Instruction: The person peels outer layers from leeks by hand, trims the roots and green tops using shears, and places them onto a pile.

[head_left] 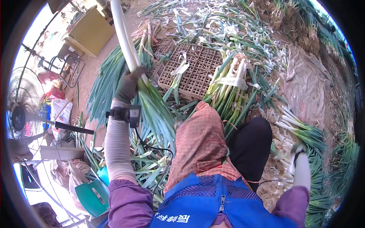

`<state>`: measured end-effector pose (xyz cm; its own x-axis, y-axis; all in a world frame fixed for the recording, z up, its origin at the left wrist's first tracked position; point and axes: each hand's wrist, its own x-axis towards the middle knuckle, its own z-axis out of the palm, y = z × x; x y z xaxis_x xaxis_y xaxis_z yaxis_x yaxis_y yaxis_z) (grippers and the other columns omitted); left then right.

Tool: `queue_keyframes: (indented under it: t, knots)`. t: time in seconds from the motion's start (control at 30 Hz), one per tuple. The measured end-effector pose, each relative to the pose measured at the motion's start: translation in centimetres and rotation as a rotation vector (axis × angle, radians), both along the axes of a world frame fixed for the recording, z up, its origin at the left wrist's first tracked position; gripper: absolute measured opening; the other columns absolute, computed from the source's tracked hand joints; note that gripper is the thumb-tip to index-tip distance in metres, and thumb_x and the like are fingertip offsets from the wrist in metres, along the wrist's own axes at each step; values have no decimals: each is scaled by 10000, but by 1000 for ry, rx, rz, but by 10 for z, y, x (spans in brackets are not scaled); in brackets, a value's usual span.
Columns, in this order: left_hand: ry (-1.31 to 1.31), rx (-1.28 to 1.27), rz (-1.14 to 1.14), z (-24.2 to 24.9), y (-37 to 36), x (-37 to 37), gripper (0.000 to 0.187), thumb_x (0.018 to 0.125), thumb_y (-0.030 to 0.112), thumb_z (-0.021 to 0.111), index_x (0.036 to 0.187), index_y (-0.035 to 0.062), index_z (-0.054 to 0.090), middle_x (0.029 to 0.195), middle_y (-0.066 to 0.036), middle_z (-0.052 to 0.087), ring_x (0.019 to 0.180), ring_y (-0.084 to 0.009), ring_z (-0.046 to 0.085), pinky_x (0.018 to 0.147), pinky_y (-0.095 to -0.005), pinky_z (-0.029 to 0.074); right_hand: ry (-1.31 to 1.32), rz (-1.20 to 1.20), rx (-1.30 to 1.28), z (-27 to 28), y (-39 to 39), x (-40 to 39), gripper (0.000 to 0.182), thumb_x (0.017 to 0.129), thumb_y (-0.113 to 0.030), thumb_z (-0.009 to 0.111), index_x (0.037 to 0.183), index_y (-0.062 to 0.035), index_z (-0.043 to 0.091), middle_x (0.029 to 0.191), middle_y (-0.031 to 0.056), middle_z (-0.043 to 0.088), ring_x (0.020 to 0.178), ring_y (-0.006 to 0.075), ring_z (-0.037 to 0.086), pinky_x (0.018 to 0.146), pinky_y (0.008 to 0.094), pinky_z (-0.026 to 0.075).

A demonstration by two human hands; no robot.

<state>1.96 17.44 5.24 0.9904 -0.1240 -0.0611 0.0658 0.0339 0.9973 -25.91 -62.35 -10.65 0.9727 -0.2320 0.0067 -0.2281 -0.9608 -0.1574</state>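
My left hand (pixel 128 85), in a dark glove, is wrapped round long green onions (pixel 125 38). Their thick white stalks point up past the top of the view, and the green leaves fan out below the hand. At the lower right my right hand (pixel 299 149), gloved too, reaches down among more green onions (pixel 287 167) with pale roots; its fingers are blurred and partly hidden. A tied bundle of green onions (pixel 232 81) with a white band leans by an upturned brown plastic crate (pixel 194 68), which has a loose peeled leaf on top.
Green onion leaves (pixel 110 83) lie left of the crate, and peelings (pixel 228 30) litter the ground behind it. A fan (pixel 19 114), a green plastic stool (pixel 91 197) and a yellow box (pixel 91 32) stand at left. Sacking (pixel 308 83) lies at right.
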Motion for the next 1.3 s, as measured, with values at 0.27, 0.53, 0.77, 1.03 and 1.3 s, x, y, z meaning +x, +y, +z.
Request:
queue_keyframes:
  t: [0.27,0.53,0.77,1.03,1.3]
  knots:
    - [-222,53,-26,88,-25,-5,364,928,274,678,1142,-17,636,928,-75,668,821,-157,630,773,-288,517,-822,667,-415,283,191,258,462,897,-42,614,1353,-70,544,1371,111,565,1243,285,557,1082,402,448]
    - [-549,748,-254,96,-131,-68,319,881,274,735,1072,28,671,805,-91,713,678,-175,669,652,-343,533,-891,926,-582,276,424,151,444,894,-162,594,1336,-151,548,1377,105,562,1340,264,483,1176,432,324]
    - [-661,891,-845,27,-247,-142,301,833,333,706,951,57,683,836,-208,682,789,-394,674,697,-470,528,-79,808,-494,227,372,71,299,868,-197,567,1145,-98,621,867,89,688,822,261,696,785,418,528]
    - [-1159,321,-889,95,-323,-196,314,812,124,735,1088,15,633,1017,-197,669,961,-397,645,812,-442,519,-111,235,-327,266,249,-77,276,778,-268,676,1036,-175,647,764,52,662,772,264,692,744,442,519]
    - [-1026,138,-1012,100,-347,-188,281,899,5,603,1176,-37,577,1149,-148,618,1080,-267,581,994,-379,424,-545,-960,-50,343,232,-406,536,892,-324,703,1367,-121,560,1132,108,702,931,195,683,832,351,551]
